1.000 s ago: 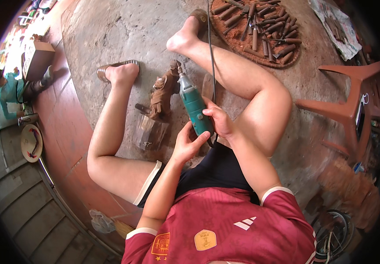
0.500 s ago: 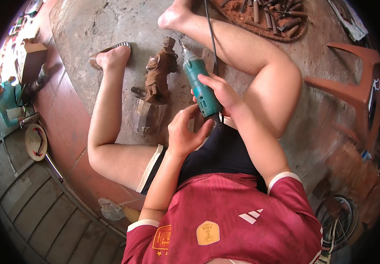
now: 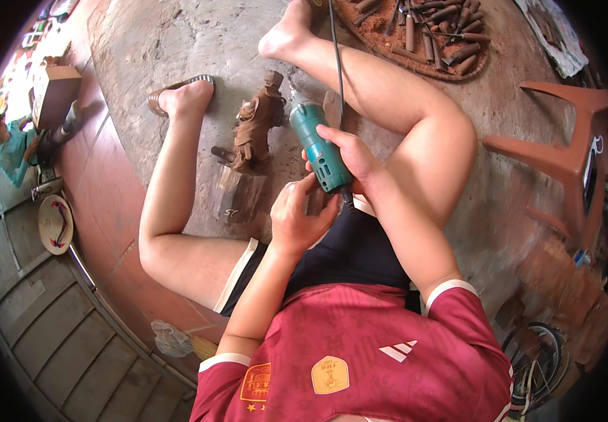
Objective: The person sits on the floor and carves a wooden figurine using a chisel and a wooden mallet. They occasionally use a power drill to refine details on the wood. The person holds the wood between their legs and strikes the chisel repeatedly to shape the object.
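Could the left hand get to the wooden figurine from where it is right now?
Probably yes. The left hand rests at the rear of the green rotary tool, and the wooden figurine stands just ahead on its log base, with nothing between them.

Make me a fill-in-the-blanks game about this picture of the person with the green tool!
1. The right hand holds a rotary tool whose body is ____ in colour.
2. The wooden figure stands on a ____ block.
3. The left hand touches the tool's ____ end.
4. The round tray of carving tools lies beyond the person's ____ leg.

Missing words: green; wooden; rear; right
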Demonstrator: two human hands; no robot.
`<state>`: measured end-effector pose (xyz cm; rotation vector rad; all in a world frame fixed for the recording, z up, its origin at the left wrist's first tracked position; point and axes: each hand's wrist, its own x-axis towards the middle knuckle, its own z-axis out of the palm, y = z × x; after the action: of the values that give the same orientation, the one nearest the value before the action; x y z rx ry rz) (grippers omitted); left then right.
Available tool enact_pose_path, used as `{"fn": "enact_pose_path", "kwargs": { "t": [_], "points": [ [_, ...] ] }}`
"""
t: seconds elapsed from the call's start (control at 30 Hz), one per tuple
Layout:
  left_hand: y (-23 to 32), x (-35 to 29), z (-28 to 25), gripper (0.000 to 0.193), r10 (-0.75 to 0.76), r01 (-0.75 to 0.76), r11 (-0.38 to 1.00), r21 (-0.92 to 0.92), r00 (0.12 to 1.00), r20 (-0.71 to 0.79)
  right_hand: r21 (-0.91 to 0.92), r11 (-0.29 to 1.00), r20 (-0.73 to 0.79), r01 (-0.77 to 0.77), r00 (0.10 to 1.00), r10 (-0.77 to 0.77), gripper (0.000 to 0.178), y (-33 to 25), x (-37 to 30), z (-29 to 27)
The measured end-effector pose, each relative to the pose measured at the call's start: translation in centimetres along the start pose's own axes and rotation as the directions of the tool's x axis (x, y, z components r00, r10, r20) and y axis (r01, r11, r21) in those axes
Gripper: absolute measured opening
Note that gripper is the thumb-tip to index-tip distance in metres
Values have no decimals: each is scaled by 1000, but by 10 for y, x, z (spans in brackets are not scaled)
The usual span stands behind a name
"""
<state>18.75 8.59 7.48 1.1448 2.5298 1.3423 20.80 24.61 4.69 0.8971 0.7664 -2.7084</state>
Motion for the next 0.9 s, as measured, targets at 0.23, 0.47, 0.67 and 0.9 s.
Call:
{"fn": "enact_pose_path", "kwargs": {
  "t": [0.23,0.47,0.67,0.9],
  "points": [
    [-9,-9,2,42,-89,115,982,-153,983,163,-469,881,-88,54,990,-107,38,-3,-11,4],
    [-60,-46,-21,26,-275,269,961,57,951,142,-997,71,-10,-16,996,85,58,-24,-30,14],
    [-96,-24,-65,93,-310,215,684,697,951,11,-998,-4,-69,-69,982,176,61,3,-21,13],
    [-115,-13,-61,122,-458,245,598,763,886,74,-998,49,-29,-39,982,187,58,-4,-10,20]
  ]
}}
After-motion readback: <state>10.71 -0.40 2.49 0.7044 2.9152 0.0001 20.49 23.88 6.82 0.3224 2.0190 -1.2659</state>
